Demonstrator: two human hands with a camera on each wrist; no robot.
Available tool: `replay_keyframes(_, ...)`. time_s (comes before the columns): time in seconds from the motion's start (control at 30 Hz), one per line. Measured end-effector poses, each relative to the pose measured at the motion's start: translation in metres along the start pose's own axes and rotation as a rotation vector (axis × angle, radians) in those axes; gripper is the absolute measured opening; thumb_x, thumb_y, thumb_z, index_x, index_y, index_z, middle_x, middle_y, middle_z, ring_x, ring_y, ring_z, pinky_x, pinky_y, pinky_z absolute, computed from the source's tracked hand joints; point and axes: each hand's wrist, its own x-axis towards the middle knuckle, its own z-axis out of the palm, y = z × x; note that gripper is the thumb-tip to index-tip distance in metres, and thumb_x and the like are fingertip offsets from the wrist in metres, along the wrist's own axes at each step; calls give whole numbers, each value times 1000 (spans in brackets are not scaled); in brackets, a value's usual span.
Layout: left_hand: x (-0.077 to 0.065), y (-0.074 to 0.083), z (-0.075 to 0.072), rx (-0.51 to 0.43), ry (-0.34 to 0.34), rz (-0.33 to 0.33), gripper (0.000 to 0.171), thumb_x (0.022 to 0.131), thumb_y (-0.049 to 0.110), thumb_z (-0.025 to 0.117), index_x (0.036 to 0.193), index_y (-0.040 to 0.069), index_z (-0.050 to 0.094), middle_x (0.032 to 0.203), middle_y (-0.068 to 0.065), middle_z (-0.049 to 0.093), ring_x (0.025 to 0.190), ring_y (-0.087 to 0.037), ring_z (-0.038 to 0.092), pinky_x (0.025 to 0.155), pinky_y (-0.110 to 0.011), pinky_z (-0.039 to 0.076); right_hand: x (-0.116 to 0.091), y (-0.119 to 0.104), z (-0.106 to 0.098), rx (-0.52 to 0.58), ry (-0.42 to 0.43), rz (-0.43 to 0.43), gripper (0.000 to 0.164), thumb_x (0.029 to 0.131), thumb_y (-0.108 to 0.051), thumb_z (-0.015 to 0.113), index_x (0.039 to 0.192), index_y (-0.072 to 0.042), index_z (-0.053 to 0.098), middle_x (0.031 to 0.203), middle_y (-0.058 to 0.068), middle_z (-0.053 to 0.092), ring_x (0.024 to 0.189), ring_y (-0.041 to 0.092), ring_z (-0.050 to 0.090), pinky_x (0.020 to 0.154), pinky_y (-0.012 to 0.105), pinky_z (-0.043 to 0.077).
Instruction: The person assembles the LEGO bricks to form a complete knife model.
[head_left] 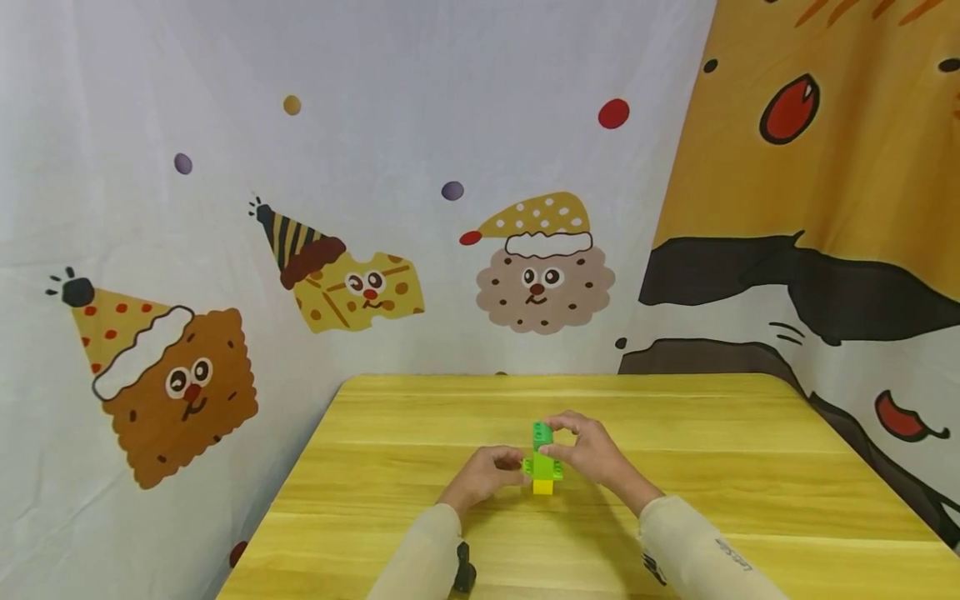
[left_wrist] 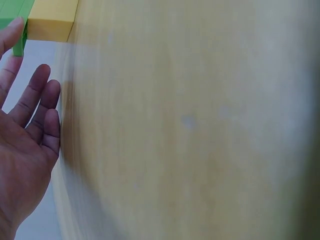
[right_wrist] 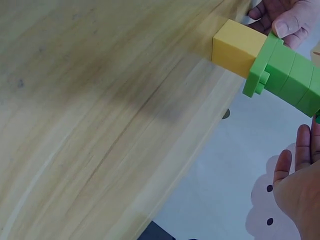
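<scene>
A small tower of toy building bricks stands upright on the wooden table. Its base is a yellow brick (head_left: 543,487), topped by a flat light-green brick (right_wrist: 260,70) whose studded ends stick out at both sides. Stacked green bricks (right_wrist: 290,77) rise from the middle of that flat piece, ending in a darker green brick (head_left: 538,434). My left hand (head_left: 486,473) pinches the flat brick's left end between thumb and index finger, its other fingers loosely bent. At the tower's top, my right hand (head_left: 592,450) holds the darker green brick between thumb and index finger.
The wooden table (head_left: 405,417) stretches around the tower, with its far edge close to a hanging white cloth (head_left: 375,167) printed with cartoon snacks. Both forearms in light sleeves (head_left: 423,550) come in from the near side.
</scene>
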Motion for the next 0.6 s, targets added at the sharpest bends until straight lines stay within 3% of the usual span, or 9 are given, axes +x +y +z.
replay_keyframes(0.6,0,-1,1,-3,-1,-1,41,85,29,81,121,13,70,114,-1,66,106,-21,59,91,-45,50,0,-1,0,46,-19,76,29,86,-20,79,115,-19,73,111,-3,65,119,34,54,97,56,45)
